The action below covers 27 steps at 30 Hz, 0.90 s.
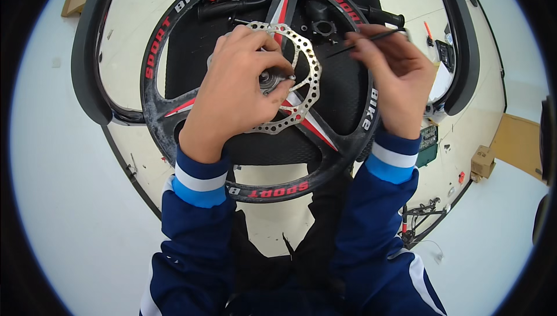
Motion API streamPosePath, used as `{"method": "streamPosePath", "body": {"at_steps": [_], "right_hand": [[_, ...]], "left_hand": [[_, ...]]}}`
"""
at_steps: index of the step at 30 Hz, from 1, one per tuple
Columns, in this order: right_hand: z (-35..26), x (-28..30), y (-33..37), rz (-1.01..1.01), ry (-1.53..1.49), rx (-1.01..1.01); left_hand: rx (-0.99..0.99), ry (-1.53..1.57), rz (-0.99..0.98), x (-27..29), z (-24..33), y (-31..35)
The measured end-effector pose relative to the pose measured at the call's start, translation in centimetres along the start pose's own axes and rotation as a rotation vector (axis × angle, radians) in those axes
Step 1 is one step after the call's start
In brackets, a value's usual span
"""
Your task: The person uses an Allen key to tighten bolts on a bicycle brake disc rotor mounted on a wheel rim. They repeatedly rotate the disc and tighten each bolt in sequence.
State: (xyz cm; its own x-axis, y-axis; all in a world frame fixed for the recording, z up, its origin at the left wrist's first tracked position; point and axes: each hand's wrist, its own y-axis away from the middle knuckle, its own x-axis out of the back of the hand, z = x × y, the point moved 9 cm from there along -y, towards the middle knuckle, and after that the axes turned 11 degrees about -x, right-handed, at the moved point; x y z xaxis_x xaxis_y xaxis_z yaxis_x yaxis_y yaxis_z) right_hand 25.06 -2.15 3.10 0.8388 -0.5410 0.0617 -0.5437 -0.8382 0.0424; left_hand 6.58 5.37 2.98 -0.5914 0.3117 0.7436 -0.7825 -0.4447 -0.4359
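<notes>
A black spoked bicycle wheel [152,93] with red and white accents lies flat on a black chair seat. At its middle sits a silver brake rotor [314,71], a scalloped ring with many holes, around the hub [268,80]. My left hand [235,87] rests over the rotor's left side and hides part of it. Its thumb and forefinger pinch a small silver bolt [292,77] beside the hub. Off to the right, over the wheel's rim, my right hand [400,75] grips a thin black hex key [380,35]. The key's tip points left toward the rotor, apart from it.
Black bicycle parts [322,25] and loose hardware lie on the chair seat [249,156] beneath the wheel. Armrests [93,55] stand on both sides. On the floor at right are a green tool case [428,145], a cardboard box [483,160] and a black bike frame [420,214].
</notes>
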Motion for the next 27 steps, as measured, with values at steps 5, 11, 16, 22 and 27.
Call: {"method": "streamPosePath", "body": {"at_steps": [5, 11, 16, 22, 27], "right_hand": [[0.1, 7.1, -0.3, 0.361, 0.073, 0.004], [0.7, 6.1, -0.6, 0.277, 0.036, 0.025], [1.2, 6.0, -1.0, 0.249, 0.05, -0.001], [0.9, 4.8, -1.1, 0.199, -0.002, -0.034], [-1.3, -0.3, -0.6, 0.07, -0.084, 0.058]], "left_hand": [[0.019, -0.035, 0.092, 0.8, 2.1, -0.4], [0.004, -0.172, 0.031, -3.4, 4.7, -4.3], [0.052, -0.275, 0.074, -1.1, 3.9, -5.0], [0.303, -0.162, 0.226, 6.7, -0.5, 0.9], [0.285, 0.044, 0.267, 5.7, -2.1, 1.4]]}}
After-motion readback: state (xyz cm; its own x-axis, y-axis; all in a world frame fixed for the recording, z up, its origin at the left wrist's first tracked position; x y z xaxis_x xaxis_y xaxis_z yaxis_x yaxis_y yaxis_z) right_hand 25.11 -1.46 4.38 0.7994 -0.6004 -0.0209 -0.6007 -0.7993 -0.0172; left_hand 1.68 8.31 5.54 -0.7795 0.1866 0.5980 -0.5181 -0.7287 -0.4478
